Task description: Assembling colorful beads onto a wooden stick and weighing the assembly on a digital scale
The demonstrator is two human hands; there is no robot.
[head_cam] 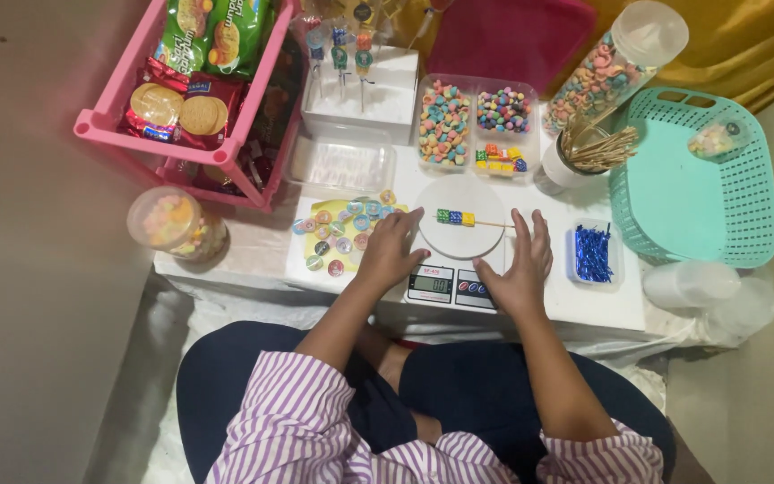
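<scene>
A wooden skewer with green, blue and yellow candy cubes point(456, 218) lies across the round white plate of a small kitchen scale point(460, 231). My left hand point(391, 251) rests at the scale's left edge, fingers curled, holding nothing. My right hand point(520, 264) lies flat on the scale's right side, fingers spread, near the skewer's bare end. Several round wrapped candies point(342, 231) sit on a yellow sheet just left of my left hand.
A divided clear tray of coloured candies point(475, 124) stands behind the scale. A cup of wooden skewers point(584, 152), a tall candy jar point(606, 67), a teal basket point(692, 179), blue twist ties point(593, 254), a pink rack of biscuit packs point(194, 94) surround it.
</scene>
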